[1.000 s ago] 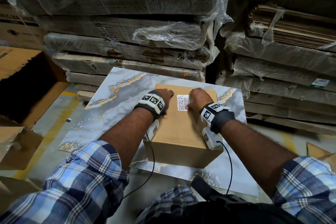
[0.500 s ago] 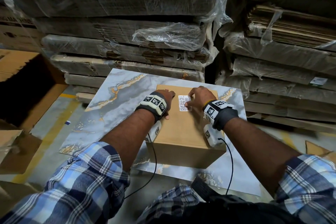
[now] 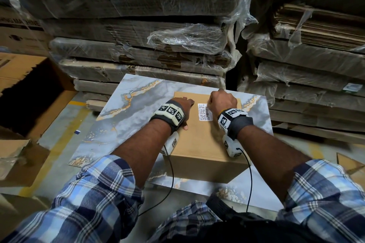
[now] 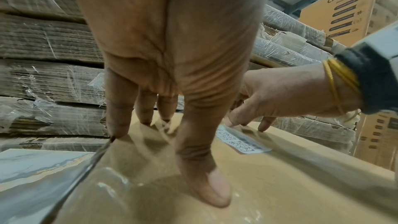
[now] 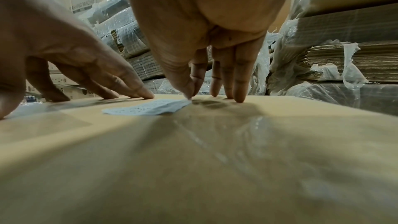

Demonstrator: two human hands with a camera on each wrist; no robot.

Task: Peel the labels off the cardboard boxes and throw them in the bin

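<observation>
Your hands work the top of a cardboard box (image 3: 199, 144) that sits on a marble-patterned slab (image 3: 122, 116) laid on the warehouse floor, with shrink-wrapped stacks of flattened cartons (image 3: 138, 31) behind it. The white barcode label (image 3: 204, 112) is stuck to the far part of the box top, between your two hands, and it is barely started: your right hand (image 3: 222, 100) has thumb and forefinger pressed together at the label's far right corner, pinching what looks like a lifted edge, while the other fingers rest straight on the cardboard. Your left hand (image 3: 182, 104) lies spread, fingertips and thumb pressing down on the box just left of the label to steady it. By my reading the peel has only begun, so most of the strip must still come free and then go to the bin. No bin can be identified with certainty; the open carton (image 3: 35, 92) on the left may serve, but that is a guess. The head view gives the layout and shows the label flat from above. The right wrist view shows what that one cannot: the label (image 5: 148, 107) rising slightly toward the pinching fingertips (image 5: 189, 89). The left wrist view shows the spread fingers (image 4: 200, 173) planted on the cardboard and the right hand (image 4: 280, 98) working the label's far end.
</observation>
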